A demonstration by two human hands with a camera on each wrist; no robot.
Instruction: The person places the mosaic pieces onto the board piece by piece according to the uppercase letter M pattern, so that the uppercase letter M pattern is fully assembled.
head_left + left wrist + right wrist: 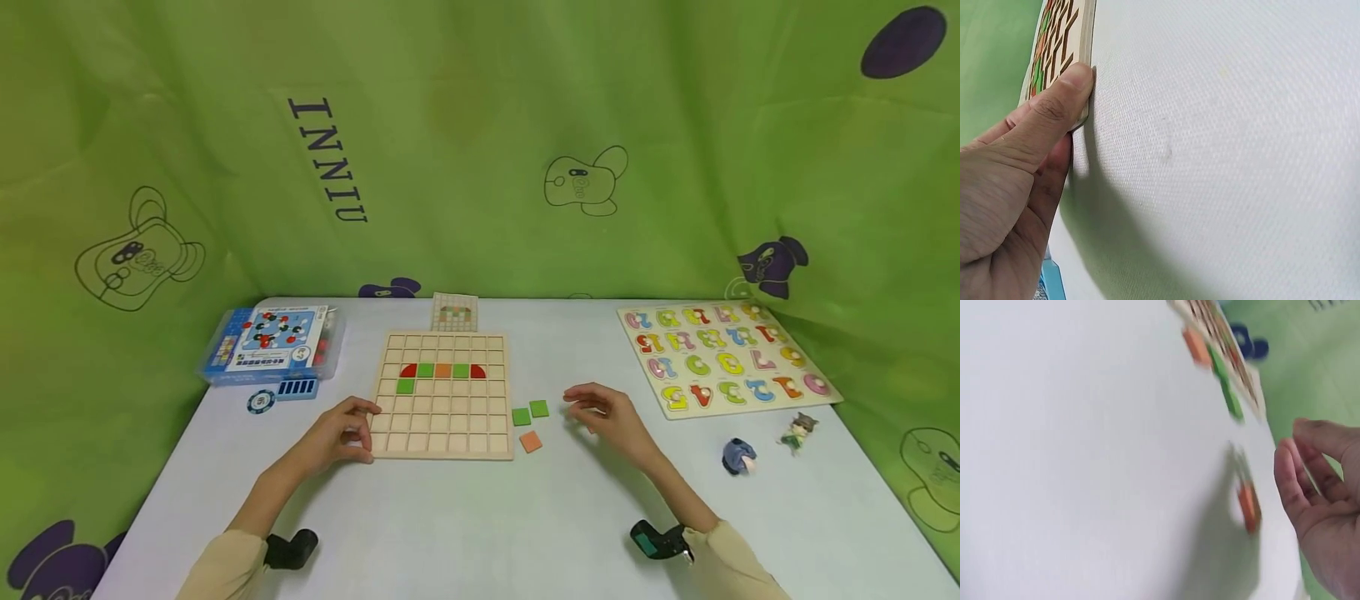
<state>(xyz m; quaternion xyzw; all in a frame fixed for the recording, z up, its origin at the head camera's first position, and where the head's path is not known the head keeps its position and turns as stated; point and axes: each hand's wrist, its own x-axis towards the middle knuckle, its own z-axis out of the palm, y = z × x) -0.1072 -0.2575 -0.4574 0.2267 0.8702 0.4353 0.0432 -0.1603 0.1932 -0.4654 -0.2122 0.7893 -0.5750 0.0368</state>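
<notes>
My left hand grips the near left corner of a wooden grid board; in the left wrist view its thumb presses at the corner. Set in the board is a row of a red rounded tile, green, orange, green and another red one, with a green tile below at the left. Right of the board lie two green tiles and an orange tile. My right hand hovers with loosely bent fingers, holding nothing. Another orange tile lies close by it.
Behind the board stands a pattern card. A plastic box sits at the back left, with a round chip before it. On the right are a number puzzle and two small figures. A green curtain hangs behind.
</notes>
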